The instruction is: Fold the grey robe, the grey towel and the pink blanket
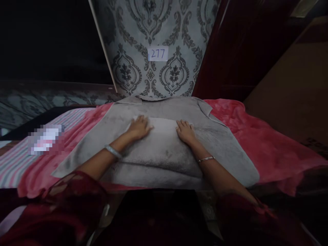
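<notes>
A grey plush cloth (179, 107) lies spread over the table, with its near part folded back into a lighter grey layered panel (161, 143) in the middle. On the left top corner of that panel, my left hand (139, 128) rests palm down, fingers stretched out. My right hand (186, 132) presses flat near the panel's right top corner, its fingers apart. Neither hand grips anything. The cloth's far right corner (216, 118) is turned over, and whatever lies under the folded layers is hidden.
Beneath the cloth is a pink plush blanket (256, 136), with a striped cloth (15, 162) at the left. A pixelated item (47, 139) lies there. Behind stand a dark screen (51, 41), a patterned wall with a paper label (158, 53) reading 277, and a dark red panel (238, 44).
</notes>
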A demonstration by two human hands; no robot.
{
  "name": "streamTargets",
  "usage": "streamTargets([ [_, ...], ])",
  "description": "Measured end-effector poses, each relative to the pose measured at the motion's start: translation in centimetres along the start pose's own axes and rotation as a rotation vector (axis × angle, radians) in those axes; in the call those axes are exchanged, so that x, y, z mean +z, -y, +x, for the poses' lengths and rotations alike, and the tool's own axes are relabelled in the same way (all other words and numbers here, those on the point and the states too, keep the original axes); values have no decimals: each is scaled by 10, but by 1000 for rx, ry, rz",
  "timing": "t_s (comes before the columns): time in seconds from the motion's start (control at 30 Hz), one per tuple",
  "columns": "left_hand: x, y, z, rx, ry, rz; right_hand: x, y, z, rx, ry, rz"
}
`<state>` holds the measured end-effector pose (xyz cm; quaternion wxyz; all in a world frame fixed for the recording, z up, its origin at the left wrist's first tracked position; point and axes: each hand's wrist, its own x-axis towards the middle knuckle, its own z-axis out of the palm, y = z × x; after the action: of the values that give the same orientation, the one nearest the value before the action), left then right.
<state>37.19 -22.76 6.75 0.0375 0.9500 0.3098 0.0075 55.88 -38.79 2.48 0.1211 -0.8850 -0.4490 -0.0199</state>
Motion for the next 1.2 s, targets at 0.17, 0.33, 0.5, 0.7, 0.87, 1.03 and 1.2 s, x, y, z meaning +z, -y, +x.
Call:
streamTargets([
  [0.17,24,-70,-78,452,-83,-51,-12,13,-49,-127,-33,7],
  [0.33,62,-86,-98,405,-116,-2,6,23,-97,-168,21,-44],
  [0.5,65,-55,-97,344,-129,53,12,23,-99,-160,12,-39],
  [0.7,59,44,-117,93,-165,58,16,19,-97,-151,8,6],
  [0.87,57,85,-127,134,-97,-38,21,20,-98,-151,0,39],
  [1.03,28,59,-115,27,-36,56,15,10,-87,-182,36,129],
  [1.2,0,-21,-59,245,-80,55,-20,0,-39,-129,-96,164],
])
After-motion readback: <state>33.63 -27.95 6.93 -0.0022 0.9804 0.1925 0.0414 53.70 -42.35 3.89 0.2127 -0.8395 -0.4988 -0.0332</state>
